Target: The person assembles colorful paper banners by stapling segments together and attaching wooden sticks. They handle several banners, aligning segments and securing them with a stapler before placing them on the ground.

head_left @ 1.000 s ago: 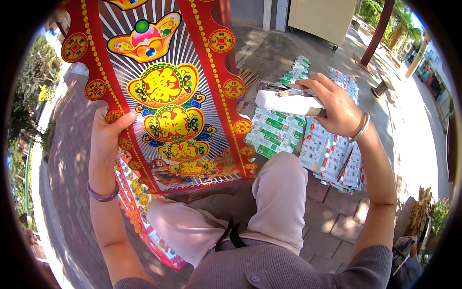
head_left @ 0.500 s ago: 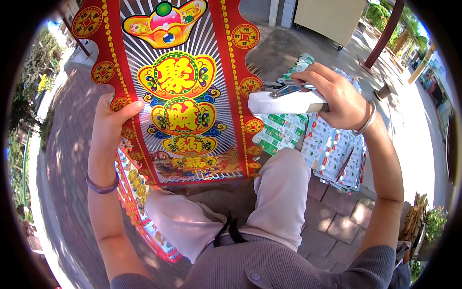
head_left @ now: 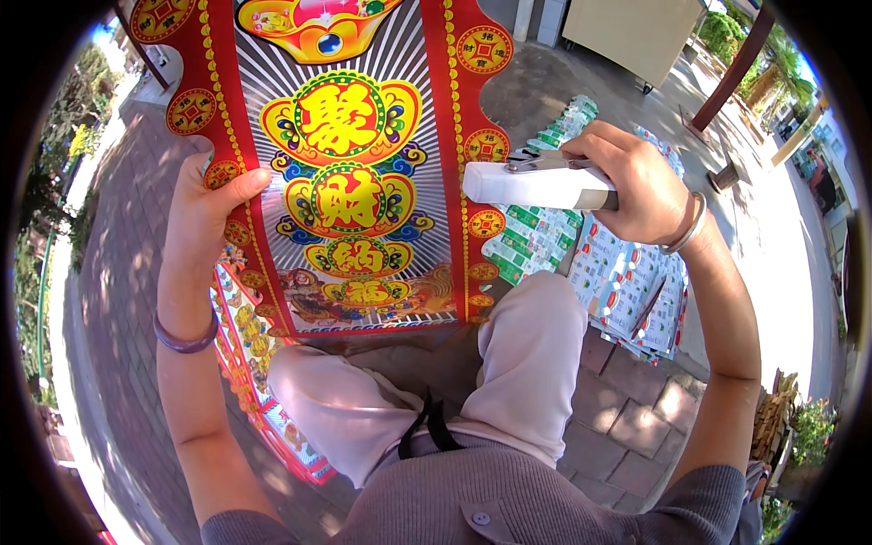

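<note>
My left hand (head_left: 215,198) grips the left scalloped edge of a big shiny red printed sheet (head_left: 427,127), thumb in front and fingers behind. The sheet stands up before me, with gold coin shapes along its borders and yellow-red ornaments on a silver-rayed middle. Closed round a white hand-held stapler (head_left: 536,185), my right hand (head_left: 636,182) keeps it level at the sheet's right edge. The stapler's blunt white end overlaps that border in view; whether its jaws pinch the sheet cannot be made out.
More bright printed sheets (head_left: 243,341) lie beside my left leg. Beyond my right knee are green-and-white printed sheets (head_left: 531,238) and a stack of bluish-white ones (head_left: 627,282) on the ground. A beige cabinet on casters (head_left: 627,41) stands ahead, with a dark post (head_left: 734,73) to its right.
The red sheet has risen slightly and shifted a little right at its upper part. The stapler has tipped and edged left, its metal lever now less visible. Both grips stay the same.
</note>
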Action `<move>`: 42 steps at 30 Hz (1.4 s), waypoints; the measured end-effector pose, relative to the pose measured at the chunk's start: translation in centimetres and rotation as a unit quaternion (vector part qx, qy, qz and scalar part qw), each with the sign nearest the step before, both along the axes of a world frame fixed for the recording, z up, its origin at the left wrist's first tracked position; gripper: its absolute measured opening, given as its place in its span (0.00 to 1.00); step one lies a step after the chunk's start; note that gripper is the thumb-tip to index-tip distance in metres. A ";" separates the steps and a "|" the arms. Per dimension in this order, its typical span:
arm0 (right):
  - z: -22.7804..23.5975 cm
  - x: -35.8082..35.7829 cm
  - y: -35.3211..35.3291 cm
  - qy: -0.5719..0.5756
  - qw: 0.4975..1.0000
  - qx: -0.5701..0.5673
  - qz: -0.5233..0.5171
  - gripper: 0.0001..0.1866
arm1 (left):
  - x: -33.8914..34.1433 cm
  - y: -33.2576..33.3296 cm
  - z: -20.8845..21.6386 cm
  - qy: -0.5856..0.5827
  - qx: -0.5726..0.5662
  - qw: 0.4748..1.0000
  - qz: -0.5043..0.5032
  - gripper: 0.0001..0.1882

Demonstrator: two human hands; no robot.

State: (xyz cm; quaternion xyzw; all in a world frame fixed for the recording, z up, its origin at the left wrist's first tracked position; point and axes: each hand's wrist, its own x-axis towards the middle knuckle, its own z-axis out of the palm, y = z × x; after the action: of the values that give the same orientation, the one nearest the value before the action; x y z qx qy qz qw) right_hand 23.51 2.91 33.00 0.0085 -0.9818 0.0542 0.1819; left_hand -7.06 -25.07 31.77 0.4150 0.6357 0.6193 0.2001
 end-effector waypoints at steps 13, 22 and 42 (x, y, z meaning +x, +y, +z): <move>-2.6 -0.3 0.6 0.060 0.998 0.034 0.005 0.23 | 0.1 0.1 0.1 0.010 -0.004 1.000 -0.008 0.10; -7.3 2.0 1.9 0.041 0.995 0.088 0.013 0.22 | -1.3 -1.8 0.6 0.039 0.046 0.998 0.012 0.08; -15.7 2.2 2.6 -0.029 0.991 0.046 0.122 0.26 | -8.4 -4.7 4.5 0.070 0.046 0.987 0.133 0.20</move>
State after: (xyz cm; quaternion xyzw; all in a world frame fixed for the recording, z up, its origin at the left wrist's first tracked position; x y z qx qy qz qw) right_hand 25.73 5.48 17.34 0.1353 -0.9797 0.0308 0.1445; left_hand -15.47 -29.73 36.24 0.3779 0.6684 0.6386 0.0511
